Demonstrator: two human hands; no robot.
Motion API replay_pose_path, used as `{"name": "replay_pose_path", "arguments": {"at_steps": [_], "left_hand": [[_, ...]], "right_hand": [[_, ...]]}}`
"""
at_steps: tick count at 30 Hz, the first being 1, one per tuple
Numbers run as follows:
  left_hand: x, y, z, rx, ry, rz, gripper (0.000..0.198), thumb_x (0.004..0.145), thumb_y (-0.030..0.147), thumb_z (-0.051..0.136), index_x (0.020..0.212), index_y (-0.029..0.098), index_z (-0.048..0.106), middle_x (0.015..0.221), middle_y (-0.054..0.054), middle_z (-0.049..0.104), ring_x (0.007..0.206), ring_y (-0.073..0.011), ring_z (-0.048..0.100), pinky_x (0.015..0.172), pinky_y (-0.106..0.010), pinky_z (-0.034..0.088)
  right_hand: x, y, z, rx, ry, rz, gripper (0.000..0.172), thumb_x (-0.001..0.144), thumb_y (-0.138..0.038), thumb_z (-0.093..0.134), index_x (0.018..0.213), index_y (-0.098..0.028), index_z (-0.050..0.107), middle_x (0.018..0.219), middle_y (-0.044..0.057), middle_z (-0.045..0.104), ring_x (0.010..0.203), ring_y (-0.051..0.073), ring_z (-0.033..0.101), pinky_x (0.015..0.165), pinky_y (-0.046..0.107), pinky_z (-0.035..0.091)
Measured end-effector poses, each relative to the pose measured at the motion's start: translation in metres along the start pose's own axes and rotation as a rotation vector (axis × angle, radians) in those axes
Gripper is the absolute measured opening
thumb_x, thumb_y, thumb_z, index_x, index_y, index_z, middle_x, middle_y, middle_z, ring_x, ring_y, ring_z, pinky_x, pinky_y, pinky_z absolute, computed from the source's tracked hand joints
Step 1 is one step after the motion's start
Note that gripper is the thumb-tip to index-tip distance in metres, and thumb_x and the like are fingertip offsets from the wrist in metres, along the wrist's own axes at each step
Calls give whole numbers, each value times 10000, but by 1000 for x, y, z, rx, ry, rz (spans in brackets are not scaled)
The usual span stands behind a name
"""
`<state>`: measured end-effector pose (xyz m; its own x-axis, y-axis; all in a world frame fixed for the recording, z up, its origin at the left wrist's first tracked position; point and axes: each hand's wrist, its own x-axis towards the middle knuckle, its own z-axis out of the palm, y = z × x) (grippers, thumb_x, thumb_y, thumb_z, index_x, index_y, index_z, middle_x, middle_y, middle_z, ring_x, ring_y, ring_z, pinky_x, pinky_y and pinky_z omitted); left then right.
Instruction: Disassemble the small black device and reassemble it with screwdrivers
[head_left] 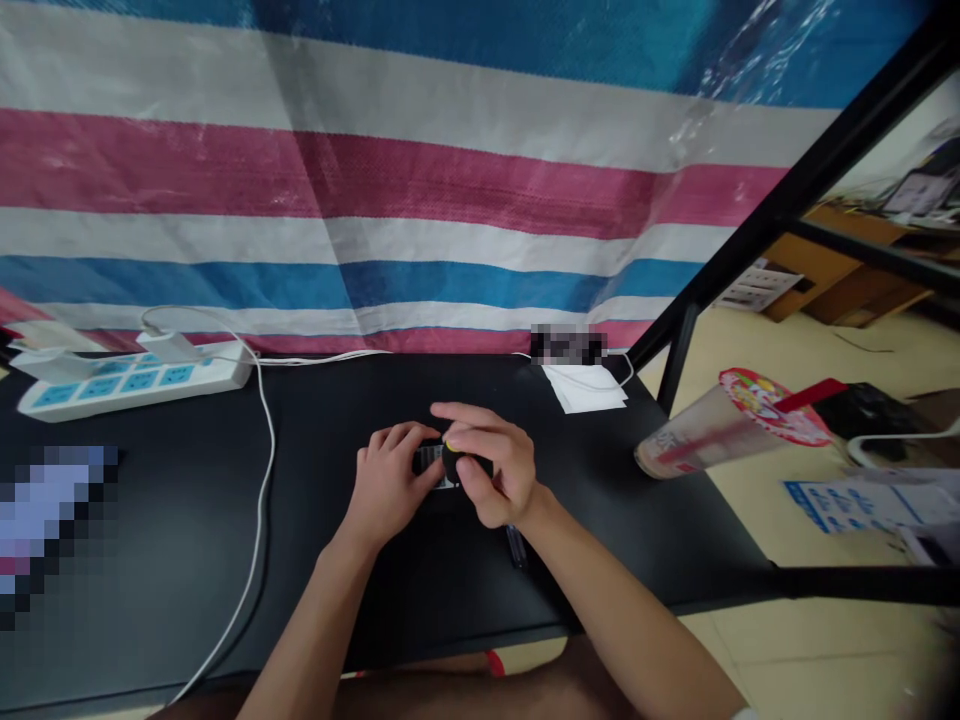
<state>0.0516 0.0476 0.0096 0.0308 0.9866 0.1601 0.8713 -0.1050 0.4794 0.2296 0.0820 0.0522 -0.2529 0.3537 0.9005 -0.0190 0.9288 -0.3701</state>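
My right hand (501, 462) is closed, with thumb and fingers pinching a small black rounded object (451, 464) that has a bit of yellow at its top. What kind of object it is cannot be made out. Just left of it, my left hand (391, 472) is closed around a small dark item with a pale striped face (430, 460), low over the black table (322, 590). My fingers hide much of both things. Below my right wrist a narrow dark object (516, 548) lies on the table, partly covered by the arm.
A white power strip (217, 372) with plugs stands at the back left, its white cable (262, 490) trailing forward. A blurred-out device (45, 510) lies at far left. White paper (589, 388) sits at back right. A tilted-looking drink cup (697, 435) with a red straw stands at the right edge.
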Motion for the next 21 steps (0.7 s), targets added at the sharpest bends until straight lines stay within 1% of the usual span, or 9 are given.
{"name": "replay_pose_path", "arguments": {"at_steps": [1,3,5,8,10,13,16,18,21], "left_hand": [[0,1,-1,1,-7,-4,342,955,383,636,1286,315,691,1382,-52,680,1246,-318,568,944,-429,439],[0,3,-3,0,-22,-15,327,955,357,620,1269,319,705,1382,-55,681,1239,-320,571,952,-432,442],[1,4,-5,-4,-40,-23,315,955,341,611,1252,329,714,1395,-47,679,1242,-320,568,957,-431,443],[1,4,-5,-1,-38,-27,332,950,344,620,1272,336,705,1404,-38,674,1248,-329,561,951,-433,446],[1,3,-3,-1,-26,-18,344,950,352,628,1287,332,694,1404,-32,674,1243,-328,561,941,-437,445],[1,3,-2,-15,-21,-19,324,954,376,637,1268,321,694,1400,-30,679,1239,-321,563,936,-439,439],[0,4,-3,-34,-31,-12,314,971,395,614,1261,305,693,1405,-47,676,1244,-325,559,945,-451,438],[0,4,-4,-37,-38,4,331,984,406,587,1278,288,681,1416,-67,664,1252,-338,552,946,-465,440],[0,4,-5,-25,-38,12,331,994,395,555,1276,272,677,1422,-81,654,1254,-357,546,936,-480,445]], "right_hand": [[1,-1,1,9,11,11,427,923,-129,591,1322,-279,605,1254,124,742,1056,227,766,838,389,665],[2,-4,3,3,53,28,432,888,-123,669,1284,-284,612,1092,89,731,927,202,742,761,351,653],[2,-5,4,-22,100,17,411,852,-207,771,1225,-299,626,971,48,667,807,180,682,663,314,620],[2,-8,3,25,48,0,299,928,-304,695,1222,-292,644,1085,84,673,880,192,714,703,335,645],[3,-11,2,65,10,13,294,971,-208,594,1252,-279,639,1186,113,702,978,203,752,791,360,669],[2,-11,1,52,78,40,376,914,-73,637,1231,-274,635,1112,91,723,944,192,755,785,351,658],[-2,-11,0,88,140,54,370,872,-90,716,1190,-267,650,1070,71,696,887,185,730,746,352,643],[-3,-12,0,148,108,78,317,919,-135,663,1215,-249,651,1131,102,715,956,216,752,795,401,659],[-1,-17,3,163,25,123,350,945,-84,589,1263,-216,652,1171,142,760,1046,251,778,858,434,668]]}}
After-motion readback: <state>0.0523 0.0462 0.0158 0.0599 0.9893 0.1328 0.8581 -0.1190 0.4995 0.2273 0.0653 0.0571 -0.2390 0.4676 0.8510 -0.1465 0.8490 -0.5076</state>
